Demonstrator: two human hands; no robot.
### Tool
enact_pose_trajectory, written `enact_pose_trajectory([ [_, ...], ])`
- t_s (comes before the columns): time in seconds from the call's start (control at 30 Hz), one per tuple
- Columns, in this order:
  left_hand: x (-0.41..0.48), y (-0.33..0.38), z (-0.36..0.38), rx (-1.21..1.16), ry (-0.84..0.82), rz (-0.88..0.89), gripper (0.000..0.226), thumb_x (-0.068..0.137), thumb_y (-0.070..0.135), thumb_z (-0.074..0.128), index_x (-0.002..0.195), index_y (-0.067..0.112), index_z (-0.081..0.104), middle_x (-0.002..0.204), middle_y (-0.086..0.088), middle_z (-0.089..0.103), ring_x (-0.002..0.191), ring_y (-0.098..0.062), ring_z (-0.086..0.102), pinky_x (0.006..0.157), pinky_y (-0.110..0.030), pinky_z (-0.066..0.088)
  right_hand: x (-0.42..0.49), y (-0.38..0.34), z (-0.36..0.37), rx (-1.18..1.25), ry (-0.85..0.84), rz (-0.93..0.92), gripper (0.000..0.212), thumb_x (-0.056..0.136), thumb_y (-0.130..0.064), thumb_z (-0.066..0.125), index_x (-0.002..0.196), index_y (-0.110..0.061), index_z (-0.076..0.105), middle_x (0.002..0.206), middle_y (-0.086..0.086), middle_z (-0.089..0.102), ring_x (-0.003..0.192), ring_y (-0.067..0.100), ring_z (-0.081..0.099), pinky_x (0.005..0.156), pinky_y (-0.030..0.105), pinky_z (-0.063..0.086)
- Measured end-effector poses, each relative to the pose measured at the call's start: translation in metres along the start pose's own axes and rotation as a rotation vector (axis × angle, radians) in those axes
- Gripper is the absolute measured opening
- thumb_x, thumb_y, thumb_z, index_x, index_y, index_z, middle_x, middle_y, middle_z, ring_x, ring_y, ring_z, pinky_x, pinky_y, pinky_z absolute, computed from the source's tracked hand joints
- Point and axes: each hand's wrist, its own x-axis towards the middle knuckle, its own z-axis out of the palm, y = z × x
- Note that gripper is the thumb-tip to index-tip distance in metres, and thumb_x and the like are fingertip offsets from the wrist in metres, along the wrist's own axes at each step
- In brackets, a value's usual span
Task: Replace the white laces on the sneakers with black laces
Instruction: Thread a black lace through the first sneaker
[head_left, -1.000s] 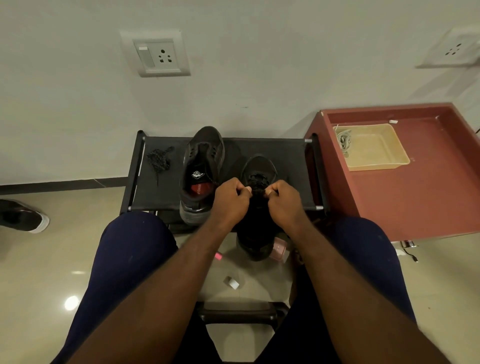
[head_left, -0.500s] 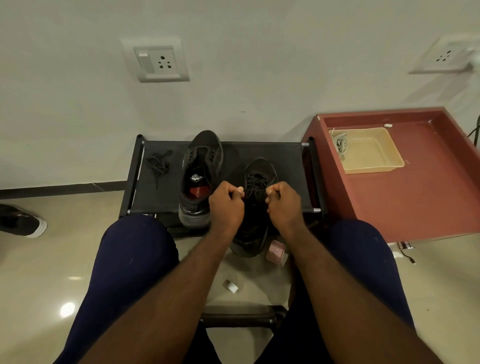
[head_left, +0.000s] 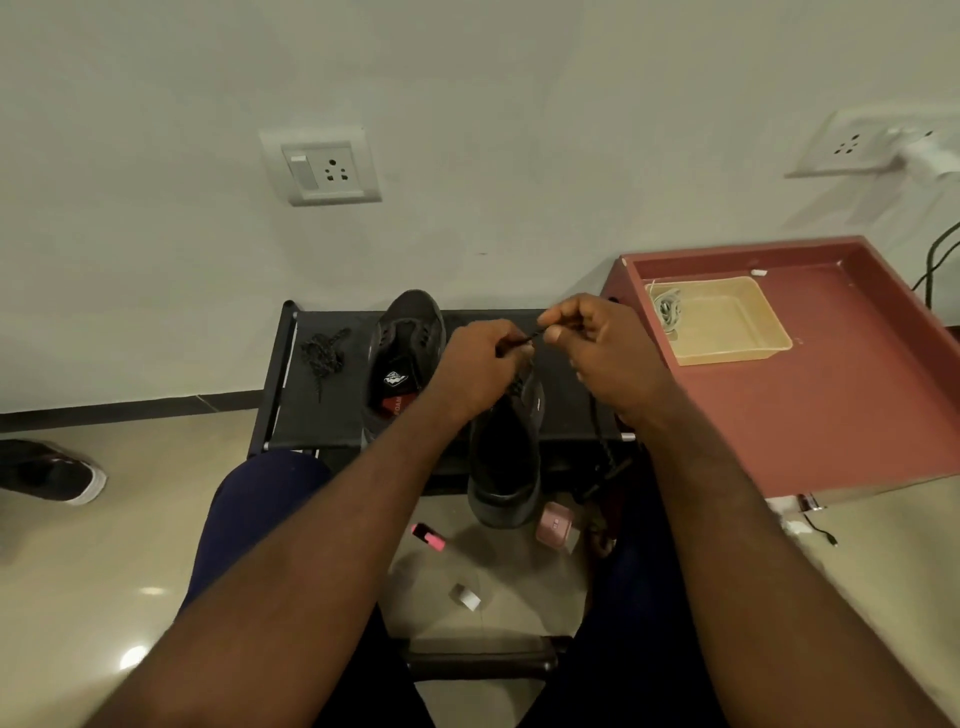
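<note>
Two dark sneakers are on the black rack (head_left: 311, 426). The left sneaker (head_left: 402, 358) lies unlaced, its insole showing. The right sneaker (head_left: 506, 457) hangs over the rack's front edge, toe towards me. Above its tongue, my left hand (head_left: 480, 366) and my right hand (head_left: 602, 343) each pinch the black lace (head_left: 524, 340) stretched between them. A loose end of the lace hangs down at the right side of the shoe. A second black lace (head_left: 324, 353) lies bunched on the rack's left. The white laces (head_left: 667, 309) sit in a beige tray (head_left: 727, 338).
The beige tray rests on a red table (head_left: 831, 415) to the right. On the floor lie a pink marker (head_left: 428, 538), a pink case (head_left: 555, 525) and a small grey piece (head_left: 466, 597). Another shoe (head_left: 49, 470) sits far left. The wall is close behind the rack.
Both hands have risen from the shoe's tongue and pulled the black lace up and taut; the right hand moved up and to the right. The camera tilted downward.
</note>
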Motion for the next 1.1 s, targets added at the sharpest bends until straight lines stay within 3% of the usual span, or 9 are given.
enact_pose_trajectory([
  [0.13, -0.002, -0.007, -0.015, 0.034, 0.094, -0.059, 0.011, 0.091, 0.022, 0.067, 0.087, 0.013, 0.072, 0.078, 0.007, 0.067, 0.074, -0.008, 0.063, 0.073, -0.022, 0.050, -0.003, 0.025, 0.003, 0.044, 0.349, 0.117, 0.016, 0.096, -0.008, 0.063, 0.100, -0.022, 0.070, 0.090, -0.007, 0.072, 0.082, -0.002, 0.065, 0.083, 0.024, 0.055],
  [0.27, -0.005, -0.008, -0.022, -0.035, -0.002, -0.172, 0.009, 0.093, 0.016, 0.064, 0.085, 0.012, 0.064, 0.070, -0.005, 0.070, 0.057, -0.009, 0.064, 0.057, -0.024, 0.051, -0.015, 0.044, 0.041, 0.032, 0.084, 0.172, 0.025, 0.100, -0.003, 0.056, 0.118, -0.010, 0.071, 0.096, 0.002, 0.075, 0.060, -0.007, 0.060, 0.062, 0.015, 0.050],
  [0.47, -0.002, 0.002, -0.035, -0.093, -0.117, -0.195, 0.039, 0.090, 0.003, 0.061, 0.127, 0.015, 0.055, 0.067, -0.007, 0.068, 0.056, -0.013, 0.065, 0.050, -0.017, 0.050, -0.012, 0.048, 0.054, -0.135, -0.141, 0.085, 0.040, 0.096, 0.004, 0.051, 0.128, -0.014, 0.069, 0.120, 0.001, 0.072, 0.106, 0.012, 0.067, 0.095, 0.028, 0.055],
  [0.63, 0.004, -0.002, -0.029, -0.172, -0.032, -0.238, 0.020, 0.098, 0.010, 0.055, 0.116, 0.006, 0.062, 0.078, -0.009, 0.072, 0.062, -0.011, 0.065, 0.058, -0.021, 0.054, -0.010, 0.052, 0.060, -0.107, -0.174, 0.064, 0.024, 0.100, -0.015, 0.058, 0.121, -0.014, 0.069, 0.106, -0.002, 0.072, 0.093, 0.009, 0.066, 0.080, 0.025, 0.054],
  [0.8, -0.013, -0.021, -0.012, -0.189, 0.085, -0.246, 0.047, 0.099, 0.024, 0.058, 0.140, 0.009, 0.042, 0.101, 0.002, 0.064, 0.089, -0.010, 0.061, 0.076, -0.020, 0.053, -0.006, 0.065, 0.066, 0.051, -0.046, 0.175, 0.020, 0.105, -0.021, 0.051, 0.094, -0.011, 0.065, 0.082, -0.007, 0.067, 0.066, -0.003, 0.058, 0.063, 0.019, 0.041],
  [0.87, -0.021, -0.029, -0.011, -0.021, -0.159, -0.260, 0.051, 0.093, 0.028, 0.067, 0.136, 0.016, 0.042, 0.108, 0.009, 0.055, 0.097, -0.006, 0.055, 0.078, -0.012, 0.046, -0.005, 0.066, 0.065, 0.254, 0.020, 0.268, 0.022, 0.105, -0.019, 0.049, 0.097, -0.005, 0.064, 0.080, -0.006, 0.071, 0.062, -0.005, 0.058, 0.065, 0.023, 0.045],
  [0.93, -0.021, -0.040, -0.009, 0.312, -0.385, -0.259, 0.038, 0.089, 0.029, 0.072, 0.121, 0.011, 0.060, 0.104, 0.004, 0.065, 0.094, -0.012, 0.062, 0.085, -0.027, 0.052, -0.002, 0.067, 0.066, 0.389, 0.040, 0.312, 0.020, 0.105, -0.016, 0.050, 0.097, -0.005, 0.065, 0.087, 0.003, 0.075, 0.077, 0.007, 0.065, 0.078, 0.035, 0.054],
  [1.0, -0.013, -0.044, -0.010, 0.422, -0.396, -0.268, 0.016, 0.090, 0.024, 0.070, 0.093, 0.009, 0.071, 0.081, 0.000, 0.072, 0.075, -0.012, 0.066, 0.082, -0.034, 0.056, -0.001, 0.068, 0.067, 0.445, 0.040, 0.328, 0.020, 0.104, -0.014, 0.050, 0.095, -0.006, 0.065, 0.088, 0.008, 0.075, 0.089, 0.019, 0.067, 0.092, 0.041, 0.053],
  [1.1, 0.010, -0.036, -0.018, 0.326, -0.321, -0.206, 0.010, 0.092, 0.018, 0.068, 0.086, 0.011, 0.072, 0.071, 0.003, 0.070, 0.061, -0.002, 0.060, 0.066, -0.020, 0.049, 0.000, 0.072, 0.070, 0.502, 0.023, 0.325, 0.022, 0.104, -0.013, 0.049, 0.091, -0.007, 0.065, 0.084, 0.010, 0.074, 0.091, 0.024, 0.070, 0.097, 0.042, 0.053],
])
